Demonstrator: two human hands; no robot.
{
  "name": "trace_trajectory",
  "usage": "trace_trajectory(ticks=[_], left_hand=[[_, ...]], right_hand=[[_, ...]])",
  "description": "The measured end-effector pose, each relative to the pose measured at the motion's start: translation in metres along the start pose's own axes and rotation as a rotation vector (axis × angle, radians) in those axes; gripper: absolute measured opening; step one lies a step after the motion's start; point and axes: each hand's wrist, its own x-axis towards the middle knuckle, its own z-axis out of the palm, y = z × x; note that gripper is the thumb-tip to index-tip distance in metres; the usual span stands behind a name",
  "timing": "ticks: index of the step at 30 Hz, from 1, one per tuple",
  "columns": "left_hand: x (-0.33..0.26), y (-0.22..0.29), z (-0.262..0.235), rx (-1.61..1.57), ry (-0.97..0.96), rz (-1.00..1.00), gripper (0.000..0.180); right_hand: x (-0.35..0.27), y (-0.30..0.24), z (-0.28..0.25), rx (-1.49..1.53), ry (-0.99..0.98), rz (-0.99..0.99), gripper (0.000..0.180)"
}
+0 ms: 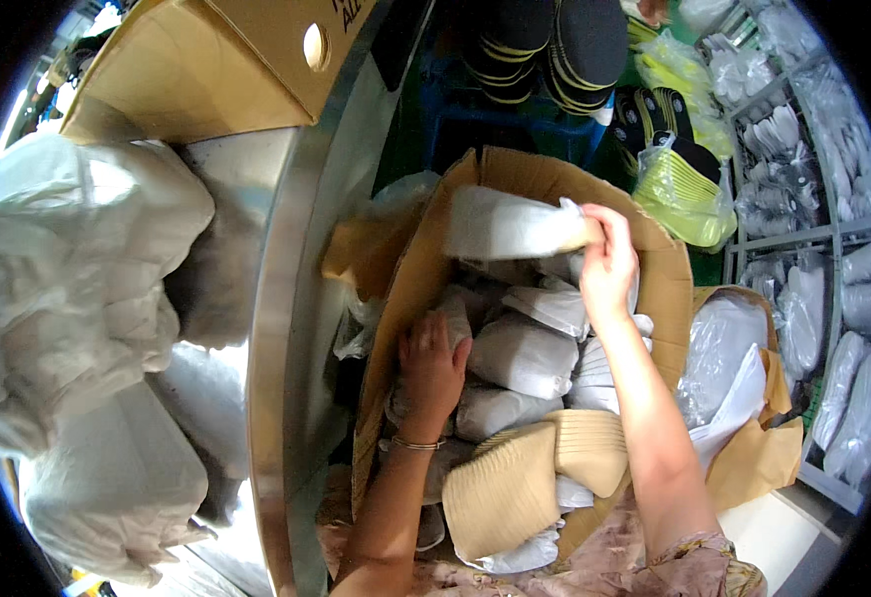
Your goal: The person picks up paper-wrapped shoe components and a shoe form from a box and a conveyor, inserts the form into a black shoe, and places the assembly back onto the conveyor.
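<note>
A large open cardboard box (669, 267) stands before me, holding several bundles wrapped in whitish plastic. My right hand (609, 261) pinches one end of a white plastic-wrapped bundle (515, 225), raised over the far part of the box and slightly blurred. Inside the box at the left, my left hand (432, 366) lies with its fingers extended against another wrapped bundle (453, 313). More wrapped bundles (520, 355) lie between my hands. Nearest to me are two stacks of tan insoles (510, 488), partly over white plastic. What the wrapped bundles contain is hidden.
Along the left runs a metal-edged table (268, 328) bearing large white plastic-wrapped bundles (77, 289) and a cardboard carton (196, 75). Stacks of black insoles (589, 45) stand beyond my box. At the right are a smaller open box (774, 348) and a rack (788, 239) of wrapped pieces.
</note>
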Motion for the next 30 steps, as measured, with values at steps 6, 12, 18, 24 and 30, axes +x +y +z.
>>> trace_trajectory(ticks=[6, 12, 18, 24, 30], left_hand=[[0.0, 0.062, -0.092, -1.425, 0.001, -0.552, 0.068], [-0.056, 0.118, -0.16, -1.703, -0.674, -0.275, 0.087], [-0.107, 0.163, -0.186, -1.754, -0.704, -0.164, 0.063], [-0.153, 0.17, -0.218, -1.574, -0.134, -0.105, 0.04], [-0.186, 0.175, -0.243, -1.559, 0.002, -0.087, 0.04]], right_hand=[[-0.003, -0.109, -0.079, 0.693, -0.174, -0.035, 0.015], [-0.004, -0.183, -0.143, 1.08, -0.469, 0.15, 0.005], [-0.03, -0.245, -0.156, 1.262, -0.596, 0.449, 0.009], [-0.057, -0.285, -0.207, 0.814, -0.358, 0.365, 0.045], [-0.091, -0.341, -0.186, -0.113, -0.303, -0.371, 0.019]])
